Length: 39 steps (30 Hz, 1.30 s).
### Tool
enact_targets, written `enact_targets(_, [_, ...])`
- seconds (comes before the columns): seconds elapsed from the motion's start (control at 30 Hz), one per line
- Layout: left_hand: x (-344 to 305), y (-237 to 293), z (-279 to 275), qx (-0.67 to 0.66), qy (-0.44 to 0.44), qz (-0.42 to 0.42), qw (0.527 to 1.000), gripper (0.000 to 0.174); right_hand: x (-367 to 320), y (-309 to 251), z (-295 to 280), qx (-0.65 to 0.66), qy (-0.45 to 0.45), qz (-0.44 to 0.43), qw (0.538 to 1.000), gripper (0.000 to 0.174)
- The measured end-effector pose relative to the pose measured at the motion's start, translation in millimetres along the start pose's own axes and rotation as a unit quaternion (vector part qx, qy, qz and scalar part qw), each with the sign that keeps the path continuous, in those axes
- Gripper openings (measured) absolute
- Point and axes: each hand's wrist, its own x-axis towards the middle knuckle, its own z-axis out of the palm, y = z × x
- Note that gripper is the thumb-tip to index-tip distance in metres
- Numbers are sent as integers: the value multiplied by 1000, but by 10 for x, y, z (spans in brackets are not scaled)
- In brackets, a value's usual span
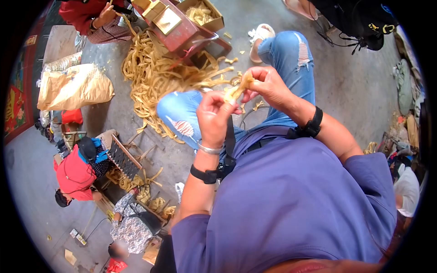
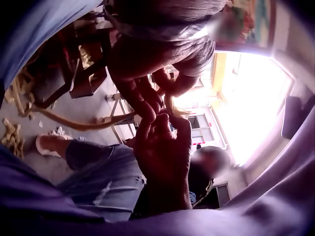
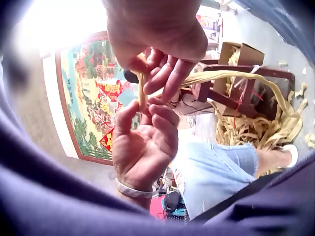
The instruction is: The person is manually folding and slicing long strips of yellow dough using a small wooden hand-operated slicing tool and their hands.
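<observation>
Both hands meet above the lap, pinching a tan, flat, ribbon-like strip between them. The left hand, with a bracelet at its wrist, grips the strip's near part between thumb and fingers. The right hand pinches its other part close by, fingers curled. In the right wrist view, the strip runs upright from the left hand's fingertips into the right hand, and a long tail trails off toward the floor pile. What the strip is made of cannot be told.
A heap of similar strips lies on the floor by the knees. Behind it stands a red wooden bench with an open box. A large paper sack lies at the left. Other people sit nearby, one in a red shirt.
</observation>
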Motion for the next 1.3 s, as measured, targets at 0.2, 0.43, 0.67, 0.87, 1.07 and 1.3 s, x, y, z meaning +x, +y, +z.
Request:
enact_targets(0.2, [131, -171, -88, -237, 24, -190, 952, 20, -94, 8, 3, -410, -103, -301, 855, 10])
enact_targets(0.43, [219, -251, -99, -263, 38, -168, 949, 15, -195, 104, -16, -534, -92, -366, 756, 24])
enact_targets(0.67, [245, -199, 38, -248, 86, -174, 949, 14, -107, 181, 30, -565, -87, -420, 705, 35])
enact_targets(0.87, [282, -258, -110, -196, 87, -166, 963, 25, -157, 315, -62, -533, -104, -410, 733, 31])
enact_targets(1.07, [261, -170, 10, 40, 56, -56, 996, 33, -210, 121, -80, -487, -16, -439, 755, 33])
enact_targets(1.3, [173, 287, 254, 268, 72, 48, 960, 34, -164, 36, -61, -196, -47, -200, 959, 20])
